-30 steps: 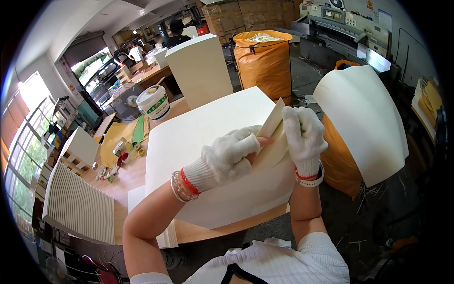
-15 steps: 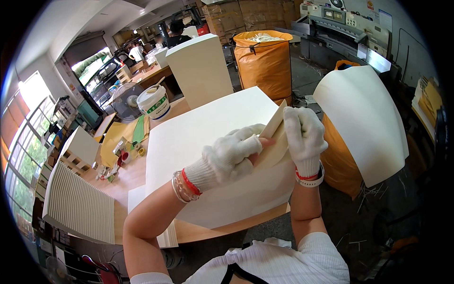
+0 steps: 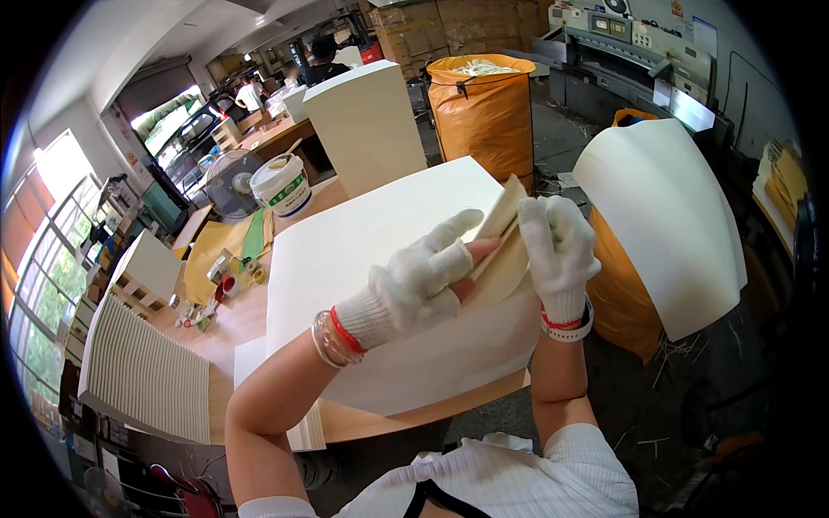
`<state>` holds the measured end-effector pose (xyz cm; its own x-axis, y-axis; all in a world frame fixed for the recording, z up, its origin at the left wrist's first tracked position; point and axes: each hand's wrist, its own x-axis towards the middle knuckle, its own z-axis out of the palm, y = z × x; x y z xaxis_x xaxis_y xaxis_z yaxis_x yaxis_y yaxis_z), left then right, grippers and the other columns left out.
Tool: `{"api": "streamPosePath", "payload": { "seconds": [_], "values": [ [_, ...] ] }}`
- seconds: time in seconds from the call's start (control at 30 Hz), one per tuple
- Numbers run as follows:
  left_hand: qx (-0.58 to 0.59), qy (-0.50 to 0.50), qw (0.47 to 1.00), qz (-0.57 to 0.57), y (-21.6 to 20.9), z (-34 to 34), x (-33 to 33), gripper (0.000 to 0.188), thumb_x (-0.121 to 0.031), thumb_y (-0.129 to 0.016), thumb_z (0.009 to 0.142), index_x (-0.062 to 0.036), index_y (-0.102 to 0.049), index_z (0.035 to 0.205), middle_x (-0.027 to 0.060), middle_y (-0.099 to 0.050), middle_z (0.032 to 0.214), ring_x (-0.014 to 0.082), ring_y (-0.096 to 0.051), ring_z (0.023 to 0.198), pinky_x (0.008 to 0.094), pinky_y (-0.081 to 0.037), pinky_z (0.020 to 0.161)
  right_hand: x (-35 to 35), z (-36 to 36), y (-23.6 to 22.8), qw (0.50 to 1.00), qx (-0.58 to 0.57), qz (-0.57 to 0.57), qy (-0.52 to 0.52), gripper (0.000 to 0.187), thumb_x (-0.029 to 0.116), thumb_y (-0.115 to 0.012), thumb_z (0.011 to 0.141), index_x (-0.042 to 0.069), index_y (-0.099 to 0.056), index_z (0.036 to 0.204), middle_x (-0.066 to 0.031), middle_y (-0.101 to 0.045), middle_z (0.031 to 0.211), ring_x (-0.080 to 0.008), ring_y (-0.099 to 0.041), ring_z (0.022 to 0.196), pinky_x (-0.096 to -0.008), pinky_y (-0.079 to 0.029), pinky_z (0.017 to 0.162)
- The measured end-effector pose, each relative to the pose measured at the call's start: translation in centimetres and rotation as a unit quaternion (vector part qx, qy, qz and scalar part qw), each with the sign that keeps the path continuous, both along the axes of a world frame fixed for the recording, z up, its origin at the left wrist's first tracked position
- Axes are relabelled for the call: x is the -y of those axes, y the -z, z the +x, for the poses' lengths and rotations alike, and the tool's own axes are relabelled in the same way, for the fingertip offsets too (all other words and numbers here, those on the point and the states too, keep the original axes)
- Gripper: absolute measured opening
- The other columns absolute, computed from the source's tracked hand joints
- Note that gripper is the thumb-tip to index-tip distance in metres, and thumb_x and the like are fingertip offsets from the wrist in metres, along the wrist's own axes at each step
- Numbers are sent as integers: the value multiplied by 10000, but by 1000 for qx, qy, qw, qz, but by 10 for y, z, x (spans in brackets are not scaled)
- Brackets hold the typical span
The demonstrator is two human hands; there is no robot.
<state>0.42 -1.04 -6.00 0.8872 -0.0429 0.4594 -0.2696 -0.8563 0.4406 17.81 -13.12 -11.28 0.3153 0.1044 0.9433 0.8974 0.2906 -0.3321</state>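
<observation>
1. Centre of frame: a large stack of cream paper (image 3: 380, 259) lies flat on a wooden table (image 3: 250, 315). Its long axis runs from lower left toward upper right, the far corner pointing at the upper right of the frame.
2. Right of centre: a few top sheets (image 3: 505, 250) are lifted at the stack's right edge and curl upward, their free corner pointing to the top of the frame.
3. Left hand (image 3: 423, 276), in a white knit glove with an open fingertip, reaches across from lower left and pinches the lifted sheets; fingers closed on the paper.
4. Right hand (image 3: 557, 250), also gloved, stands upright just beside the left, fingers wrapped over the outer face of the same sheets, grasping them.
5. Upper centre: a tall orange sack (image 3: 484, 116) stands open on the floor, filled to the brim with pale paper strips.
6. Right of frame: a second orange sack (image 3: 626, 285), mostly covered by a big curved white sheet (image 3: 665, 216) draped over it; contents hidden.
7. Upper left of centre: a white bucket (image 3: 281, 186) sits on the table; whether it holds anything cannot be told.
8. Lower left: a block of stacked paper (image 3: 142, 375) shown edge-on, ribbed.
9. Upper centre, behind the stack: a tall cream block (image 3: 367, 116) stands upright.
</observation>
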Motion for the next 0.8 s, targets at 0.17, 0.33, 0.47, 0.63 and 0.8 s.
{"api": "streamPosePath", "payload": {
  "seconds": [0.17, 0.33, 0.47, 0.63, 0.8],
  "values": [
    [-66, -12, 997, -31, 0, -2, -1, 387, 79, -676, 747, -55, -668, 1110, 170, -585, 1305, 298, -642, 1032, 325, -502, 866, -2, -6, -3, 996, -87, -8, -15, 147, 23, -645, 911, -37, -613, 780, -95, -443, 601, -234, -463, 561, -374, -375, 542],
    [4, -27, 999, 24, 7, 1, -2, 378, -9, -788, 736, -80, -616, 1065, 228, -477, 1435, 380, -588, 1191, 355, -521, 925, -2, -5, -1, 996, -92, -13, -15, 169, 29, -633, 925, -36, -602, 771, -91, -438, 601, -230, -462, 564, -370, -370, 537],
    [-9, -37, 999, 16, 8, 2, -3, 368, -15, -795, 744, -83, -618, 1059, 237, -429, 1482, 383, -549, 1255, 347, -502, 973, 0, -5, -3, 995, -98, -18, -15, 205, 33, -625, 931, -29, -576, 743, -86, -437, 601, -232, -449, 558, -370, -369, 537],
    [-18, -22, 999, -16, 4, 0, -1, 310, 58, -681, 789, -69, -650, 1070, 214, -491, 1411, 340, -584, 1183, 339, -501, 932, 1, -5, -2, 997, -76, -19, -14, 264, 52, -641, 926, -19, -531, 697, -83, -439, 592, -227, -435, 551, -368, -370, 540],
    [-50, 7, 999, -19, 5, 0, -8, 381, 58, -714, 780, -84, -671, 1131, 141, -613, 1177, 287, -610, 1080, 327, -480, 904, -3, -5, -1, 992, -127, -13, -20, 309, 64, -658, 923, -12, -501, 668, -85, -441, 582, -217, -439, 551, -372, -372, 541]
  ]
}}
